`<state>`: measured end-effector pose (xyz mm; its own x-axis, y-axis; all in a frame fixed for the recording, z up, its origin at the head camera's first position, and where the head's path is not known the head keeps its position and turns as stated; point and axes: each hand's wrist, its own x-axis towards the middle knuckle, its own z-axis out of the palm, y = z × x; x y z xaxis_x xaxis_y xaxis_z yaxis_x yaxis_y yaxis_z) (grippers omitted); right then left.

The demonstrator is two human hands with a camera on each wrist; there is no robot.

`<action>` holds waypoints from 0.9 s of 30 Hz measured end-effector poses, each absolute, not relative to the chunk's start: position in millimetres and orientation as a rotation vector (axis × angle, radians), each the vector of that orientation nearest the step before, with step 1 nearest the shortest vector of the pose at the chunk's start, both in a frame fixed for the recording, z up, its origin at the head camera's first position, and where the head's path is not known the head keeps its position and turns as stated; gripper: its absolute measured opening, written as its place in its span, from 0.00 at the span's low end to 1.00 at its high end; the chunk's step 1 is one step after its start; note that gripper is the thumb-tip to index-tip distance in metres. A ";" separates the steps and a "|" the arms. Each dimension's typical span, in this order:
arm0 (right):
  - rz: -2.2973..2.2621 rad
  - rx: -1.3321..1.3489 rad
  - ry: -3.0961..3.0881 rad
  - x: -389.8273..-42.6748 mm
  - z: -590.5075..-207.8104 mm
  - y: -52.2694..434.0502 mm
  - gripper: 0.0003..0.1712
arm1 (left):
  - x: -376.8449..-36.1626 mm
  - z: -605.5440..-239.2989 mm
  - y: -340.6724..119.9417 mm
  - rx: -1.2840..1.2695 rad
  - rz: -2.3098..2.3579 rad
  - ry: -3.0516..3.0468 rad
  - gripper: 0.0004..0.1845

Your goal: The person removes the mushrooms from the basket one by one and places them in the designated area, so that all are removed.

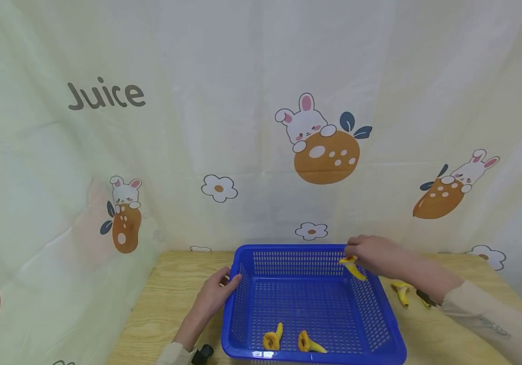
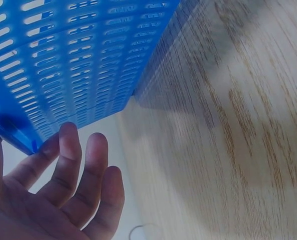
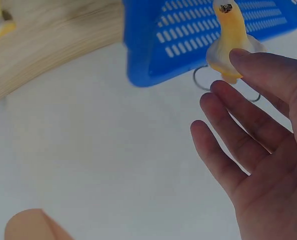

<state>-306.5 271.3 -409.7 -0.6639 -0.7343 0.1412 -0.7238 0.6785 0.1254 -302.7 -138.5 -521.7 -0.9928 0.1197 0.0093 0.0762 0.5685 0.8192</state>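
A blue plastic basket (image 1: 299, 294) with slotted walls stands in front of me. My left hand (image 1: 215, 294) holds its left rim, thumb over the edge and fingers outside; the left wrist view shows these fingers (image 2: 96, 165) bent beside the slotted wall. Over the basket's far right corner, my right hand (image 1: 372, 253) pinches a yellow chanterelle mushroom (image 1: 354, 268) by its cap, stem pointing down. In the right wrist view the thumb presses on the mushroom (image 3: 232, 35). Two more mushrooms, one on the left (image 1: 272, 338) and one beside it (image 1: 310, 343), lie at the basket's near side.
To the basket's right, a yellow mushroom (image 1: 401, 292) lies on the wooden table (image 1: 169, 289). Another mushroom (image 1: 426, 303) is partly hidden under my right forearm. A pale curtain (image 1: 242, 126) printed with rabbits and fruit hangs behind the table and along its left.
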 end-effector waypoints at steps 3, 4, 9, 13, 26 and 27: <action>-0.092 1.145 -2.738 -306.7 -407.6 280.0 0.11 | -302.9 -521.3 -138.7 0.171 1.426 2.741 0.19; -0.090 1.126 -2.750 -306.6 -407.2 283.1 0.11 | -303.1 -521.4 -138.8 0.171 1.425 2.740 0.19; -0.070 1.044 -2.804 -305.3 -404.7 299.5 0.12 | -303.6 -521.5 -138.8 0.165 1.425 2.732 0.19; -0.048 0.999 -2.819 -304.0 -401.5 313.0 0.12 | -303.5 -521.5 -138.5 0.144 1.424 2.729 0.18; 0.006 0.911 -2.843 -302.1 -406.7 357.4 0.12 | -304.4 -521.4 -138.5 0.146 1.424 2.723 0.19; 0.001 0.907 -2.840 -302.0 -407.7 361.0 0.12 | -304.3 -521.2 -138.5 0.144 1.424 2.723 0.19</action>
